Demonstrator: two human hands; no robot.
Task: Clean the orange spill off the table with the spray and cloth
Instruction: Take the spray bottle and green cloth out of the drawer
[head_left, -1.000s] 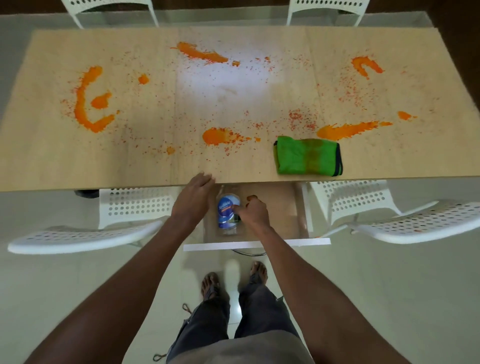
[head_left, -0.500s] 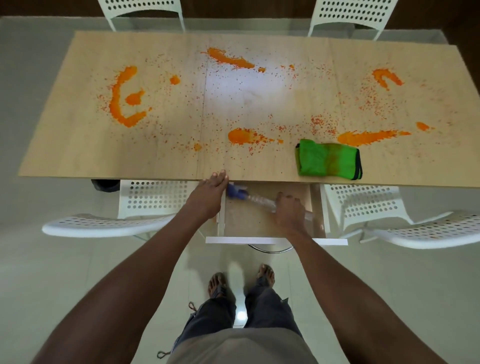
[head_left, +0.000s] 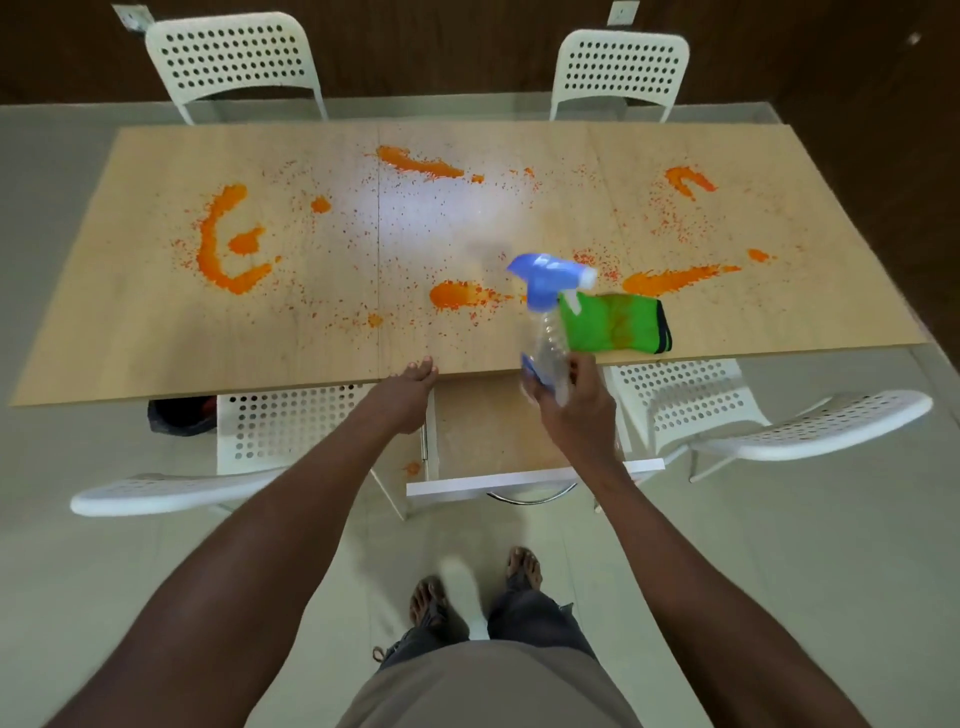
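Observation:
My right hand grips a clear spray bottle with a blue trigger head, held upright above the table's near edge. Its blue head overlaps the left end of a folded green cloth that lies on the wooden table. Orange spill is spread in several patches and speckles: a curved streak at left, blobs at centre, streaks at right and far middle. My left hand rests flat on the table's near edge, fingers together, holding nothing.
An open drawer juts from under the table between my hands. White perforated chairs stand at the near left, near right and two on the far side. A dark bin sits under the table.
My right hand lifted the spray bottle out of the drawer, turned it upright and raised it over the table edge. The left hand stayed on the edge.

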